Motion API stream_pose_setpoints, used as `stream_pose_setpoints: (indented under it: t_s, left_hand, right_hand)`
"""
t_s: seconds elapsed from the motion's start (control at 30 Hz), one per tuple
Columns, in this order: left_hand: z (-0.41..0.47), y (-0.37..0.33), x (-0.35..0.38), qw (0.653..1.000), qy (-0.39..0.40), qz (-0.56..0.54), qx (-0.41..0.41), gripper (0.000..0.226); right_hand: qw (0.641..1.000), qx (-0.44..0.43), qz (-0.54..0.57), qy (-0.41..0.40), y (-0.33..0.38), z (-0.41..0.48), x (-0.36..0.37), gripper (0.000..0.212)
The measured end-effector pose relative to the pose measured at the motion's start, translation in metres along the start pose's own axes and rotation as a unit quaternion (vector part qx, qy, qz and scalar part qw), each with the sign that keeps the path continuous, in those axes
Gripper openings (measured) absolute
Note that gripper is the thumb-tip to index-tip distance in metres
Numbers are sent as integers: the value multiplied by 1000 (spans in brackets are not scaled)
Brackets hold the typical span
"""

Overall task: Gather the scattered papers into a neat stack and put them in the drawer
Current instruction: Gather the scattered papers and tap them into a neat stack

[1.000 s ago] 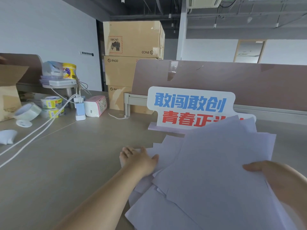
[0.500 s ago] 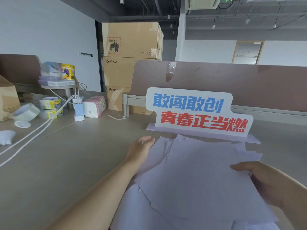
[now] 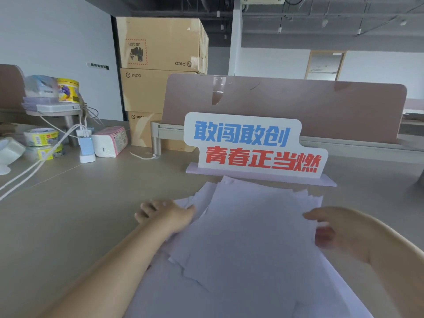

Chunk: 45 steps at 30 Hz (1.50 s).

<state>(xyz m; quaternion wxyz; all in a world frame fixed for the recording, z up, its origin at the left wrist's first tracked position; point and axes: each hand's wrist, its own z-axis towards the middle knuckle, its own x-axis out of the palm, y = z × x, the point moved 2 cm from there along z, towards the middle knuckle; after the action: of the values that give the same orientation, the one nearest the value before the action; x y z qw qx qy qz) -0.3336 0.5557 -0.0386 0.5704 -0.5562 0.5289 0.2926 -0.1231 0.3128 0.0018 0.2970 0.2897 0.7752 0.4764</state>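
Papers (image 3: pixel 247 244) lie in a messy pile on the desk (image 3: pixel 68 226) right in front of me, my left hand (image 3: pixel 167 214) flat and open on their left edge, my right hand (image 3: pixel 339 230) open at their right edge, and a sign (image 3: pixel 250 145) stands behind them.

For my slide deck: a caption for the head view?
Left hand and right hand square up loose papers before a slogan sign.

Two bare forearms, left hand (image 3: pixel 166 214) and right hand (image 3: pixel 339 232) ungloved, sleeveless.
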Motion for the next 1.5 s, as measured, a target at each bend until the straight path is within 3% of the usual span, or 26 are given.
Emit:
stream_pose_setpoints:
  t_s: [0.2,0.33,0.47,0.63,0.8,0.93,1.23,1.37,1.5]
  left_hand:
    - [-10,-17,10,998,-7,-42,50,81]
    - [-15,-23,11,988,-29,-117,97,76]
    - [-25,-26,10,945,45,-301,124,73]
    - [-30,-30,9,899,98,-410,117,79]
    - [-29,-27,10,888,113,-432,111,84]
    - [-33,-29,9,892,102,-426,111,68]
    - [-26,-27,7,864,124,-476,102,81]
    - [-25,-27,-2,847,132,-507,91,56]
    - [-15,-18,-10,876,45,-472,87,45]
  right_hand:
    - [993,31,93,58,2,-2,-1,30]
    - [995,40,62,67,-4,-8,13,21]
    - [996,51,-6,78,-12,-12,29,37]
    - [999,13,5,40,-8,-15,34,23]
    - [996,0,65,60,-1,-20,34,21]
    - [992,30,96,72,-3,-14,28,26]
    - [996,15,33,79,-17,-10,44,19]
    - [998,-4,7,59,-22,-3,51,27]
    - [997,-31,56,47,-14,3,30,22]
